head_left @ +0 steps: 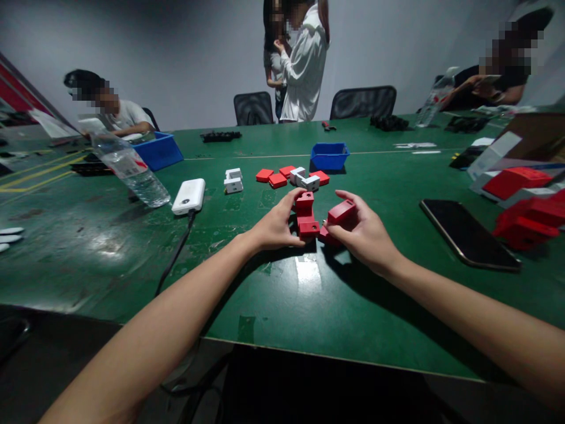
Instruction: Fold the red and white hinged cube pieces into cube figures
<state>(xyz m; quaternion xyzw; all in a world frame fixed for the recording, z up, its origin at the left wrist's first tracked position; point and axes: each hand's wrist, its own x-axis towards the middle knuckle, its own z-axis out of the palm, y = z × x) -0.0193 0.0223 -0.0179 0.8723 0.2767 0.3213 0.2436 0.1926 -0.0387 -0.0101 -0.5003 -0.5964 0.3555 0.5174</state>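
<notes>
My left hand [274, 227] grips a red plastic block piece [305, 215] made of stacked sections, fingers curled round its left side. My right hand [364, 232] holds another red block piece [341, 213], thumb on top, close beside the first one. Both hands rest low over the green table [282, 294]. Whether the two red pieces touch I cannot tell. Just beyond them lie several loose red blocks [277, 178] and white blocks [304, 179].
A blue bin [329, 156] stands behind the loose blocks, another blue bin [159, 150] at the left. A water bottle [130, 171], white power bank [189, 196] with cable, two white blocks [233, 181], black phone [468, 233] and red parts [525, 221] lie around. Other people are at the far side.
</notes>
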